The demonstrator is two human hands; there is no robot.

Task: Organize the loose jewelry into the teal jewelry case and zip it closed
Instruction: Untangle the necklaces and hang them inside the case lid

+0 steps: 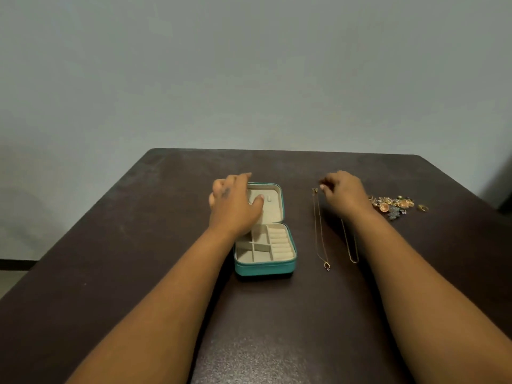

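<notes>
The teal jewelry case (pixel 264 268) lies open in the middle of the dark table, its cream compartments and ring rolls bare. My left hand (pixel 234 202) holds the raised lid (pixel 273 203), thumb on the lining and fingers over its far left edge. A thin gold necklace with a small pendant (pixel 318 225) lies stretched out to the right of the case. A second gold chain (pixel 352 245) lies beside it, partly under my right wrist. My right hand (pixel 342 194) hovers with loosely curled fingers at the top end of the pendant necklace. I cannot tell whether it touches the necklace.
A heap of mixed gold and coloured jewelry (pixel 392 203) sits right of my right hand, with a single gold ring (pixel 423 208) beyond it. The table (pixel 138 231) ends at a grey wall behind and drops off on the left.
</notes>
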